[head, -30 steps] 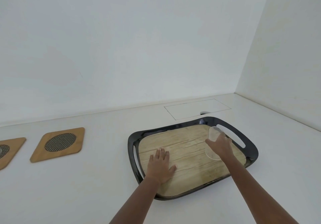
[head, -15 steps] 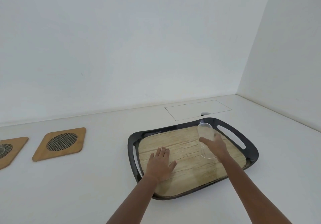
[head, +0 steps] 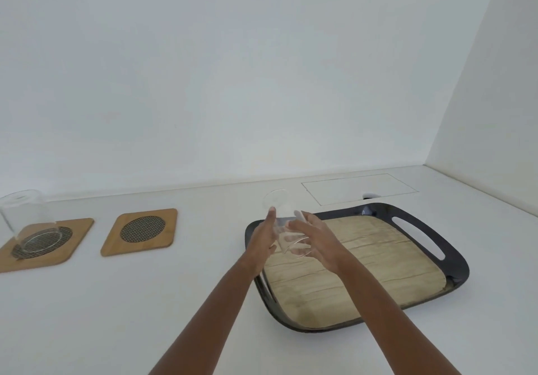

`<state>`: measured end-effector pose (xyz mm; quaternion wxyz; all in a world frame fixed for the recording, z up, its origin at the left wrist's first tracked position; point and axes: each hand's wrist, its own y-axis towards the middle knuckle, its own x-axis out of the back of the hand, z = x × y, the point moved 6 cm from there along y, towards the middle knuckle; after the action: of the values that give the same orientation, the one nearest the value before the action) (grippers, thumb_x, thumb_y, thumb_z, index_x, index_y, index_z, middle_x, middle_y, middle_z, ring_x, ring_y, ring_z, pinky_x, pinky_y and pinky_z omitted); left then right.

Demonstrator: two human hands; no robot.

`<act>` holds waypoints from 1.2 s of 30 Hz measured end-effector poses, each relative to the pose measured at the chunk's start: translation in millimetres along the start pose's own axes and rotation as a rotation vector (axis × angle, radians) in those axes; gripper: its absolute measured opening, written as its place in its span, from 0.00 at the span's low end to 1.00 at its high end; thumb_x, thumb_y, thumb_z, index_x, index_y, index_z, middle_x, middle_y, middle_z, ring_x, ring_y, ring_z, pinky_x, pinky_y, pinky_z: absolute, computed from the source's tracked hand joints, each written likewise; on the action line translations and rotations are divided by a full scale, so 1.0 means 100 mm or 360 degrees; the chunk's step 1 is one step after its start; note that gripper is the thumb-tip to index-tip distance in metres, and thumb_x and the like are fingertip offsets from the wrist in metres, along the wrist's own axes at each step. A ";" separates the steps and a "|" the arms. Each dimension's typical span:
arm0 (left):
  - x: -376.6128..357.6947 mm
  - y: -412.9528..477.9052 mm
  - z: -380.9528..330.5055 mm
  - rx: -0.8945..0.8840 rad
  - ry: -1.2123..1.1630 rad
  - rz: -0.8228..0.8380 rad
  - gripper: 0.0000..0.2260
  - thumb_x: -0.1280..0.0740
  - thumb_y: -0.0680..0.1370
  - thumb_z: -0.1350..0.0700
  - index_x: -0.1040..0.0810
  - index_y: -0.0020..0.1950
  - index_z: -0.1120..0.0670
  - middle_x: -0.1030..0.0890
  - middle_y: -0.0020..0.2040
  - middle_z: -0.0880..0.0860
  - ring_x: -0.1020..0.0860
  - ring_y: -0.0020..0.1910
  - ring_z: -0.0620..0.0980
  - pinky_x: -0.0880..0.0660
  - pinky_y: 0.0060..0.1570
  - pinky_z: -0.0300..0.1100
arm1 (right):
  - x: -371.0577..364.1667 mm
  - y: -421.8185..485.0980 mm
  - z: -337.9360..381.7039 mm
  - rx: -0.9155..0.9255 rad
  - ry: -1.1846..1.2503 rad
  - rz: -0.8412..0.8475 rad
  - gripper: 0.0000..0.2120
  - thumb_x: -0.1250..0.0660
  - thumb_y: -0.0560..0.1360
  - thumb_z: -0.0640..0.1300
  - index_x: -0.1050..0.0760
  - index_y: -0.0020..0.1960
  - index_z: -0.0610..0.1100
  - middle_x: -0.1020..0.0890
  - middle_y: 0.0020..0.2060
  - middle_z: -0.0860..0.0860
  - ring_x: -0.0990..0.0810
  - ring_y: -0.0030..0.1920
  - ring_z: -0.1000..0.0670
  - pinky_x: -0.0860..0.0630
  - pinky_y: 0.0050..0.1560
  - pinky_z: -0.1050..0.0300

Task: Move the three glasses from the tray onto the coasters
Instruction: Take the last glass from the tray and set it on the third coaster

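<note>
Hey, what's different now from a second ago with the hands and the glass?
The glass has been lifted off the tray and carried left, over the tray's left edge. The left hand, which lay flat on the tray, has come up to hold the glass together with the right hand. The tray and the empty coaster stayed put.

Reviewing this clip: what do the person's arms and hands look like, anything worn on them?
Both forearms are bare as far as the frame shows, with no sleeve visible. The left hand and right hand wear no gloves; no watch, bracelet or ring is visible. The nails look short and unpainted.
</note>
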<state>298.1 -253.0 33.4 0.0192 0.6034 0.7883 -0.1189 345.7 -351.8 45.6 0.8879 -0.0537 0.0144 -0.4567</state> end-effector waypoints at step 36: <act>2.17 -0.68 -0.30 -0.0340 0.0111 -0.0695 0.19 0.37 0.77 0.48 0.29 0.61 0.62 0.24 0.49 0.54 0.26 0.50 0.49 0.29 0.52 0.40 | -2.27 0.32 -0.07 0.0085 -0.0359 -0.0055 0.41 0.24 0.65 0.47 0.43 0.69 0.41 0.27 0.59 0.45 0.27 0.58 0.48 0.31 0.54 0.58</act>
<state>177.8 -57.6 36.2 0.0296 0.4170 0.9083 -0.0152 238.7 -149.6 29.8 0.8770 -0.0813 -0.0989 -0.4631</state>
